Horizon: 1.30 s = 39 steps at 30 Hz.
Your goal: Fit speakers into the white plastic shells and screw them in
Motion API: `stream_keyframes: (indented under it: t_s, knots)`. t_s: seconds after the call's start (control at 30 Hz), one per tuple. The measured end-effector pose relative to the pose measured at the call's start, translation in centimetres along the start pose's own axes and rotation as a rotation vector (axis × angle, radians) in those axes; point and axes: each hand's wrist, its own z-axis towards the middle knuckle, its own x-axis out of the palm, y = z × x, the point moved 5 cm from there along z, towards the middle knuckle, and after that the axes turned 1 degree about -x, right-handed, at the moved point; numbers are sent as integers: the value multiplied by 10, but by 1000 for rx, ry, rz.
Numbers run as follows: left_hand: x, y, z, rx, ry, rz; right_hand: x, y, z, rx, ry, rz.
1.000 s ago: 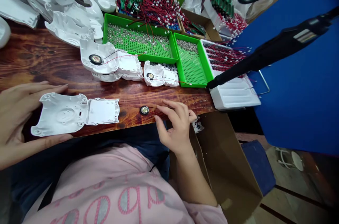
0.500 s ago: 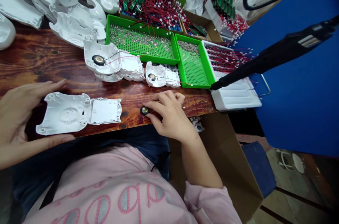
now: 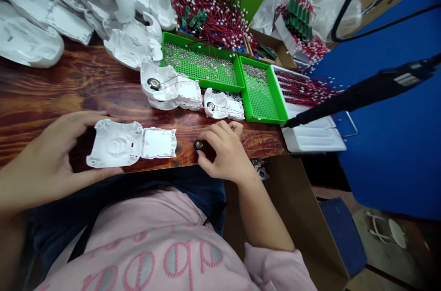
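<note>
Along your table's near edge, left hand spreads around one casing, right hand pinches one speaker; two green trays behind.

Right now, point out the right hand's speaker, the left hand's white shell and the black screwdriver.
Speaker (image 3: 199, 145): head view, on its face.
White shell (image 3: 126, 143): head view, on its wider section.
Black screwdriver (image 3: 361, 89): head view, on its body.

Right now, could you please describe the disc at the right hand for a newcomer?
Find the wooden table and its front edge. There, the right hand touches a small dark-rimmed disc. Unlike similar discs in white shells farther back, it is outside any shell.
</note>
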Motion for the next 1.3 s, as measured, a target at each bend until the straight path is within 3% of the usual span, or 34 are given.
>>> stream_keyframes:
  t_s: [0.1, 0.23, 0.33, 0.47, 0.7, 1.3]
  knots:
    - [-3, -6, 0, 82, -31, -26, -8, 14, 11, -16, -58, 130]
    - [-5, -12, 0, 124, -68, -15, -12, 55, 38, -154, -58, 248]
    - [-5, -15, -2, 143, -70, 1, 2, 84, 60, -271, 14, 194]
    - [-5, -17, -4, 169, -74, 7, 22, 103, 81, -307, 103, 92]
    - [-3, -14, -6, 176, -129, -38, 33, 109, 87, -315, 215, 63]
    - [-4, -13, -6, 200, -123, -81, 38, 112, 82, -109, 102, 69]
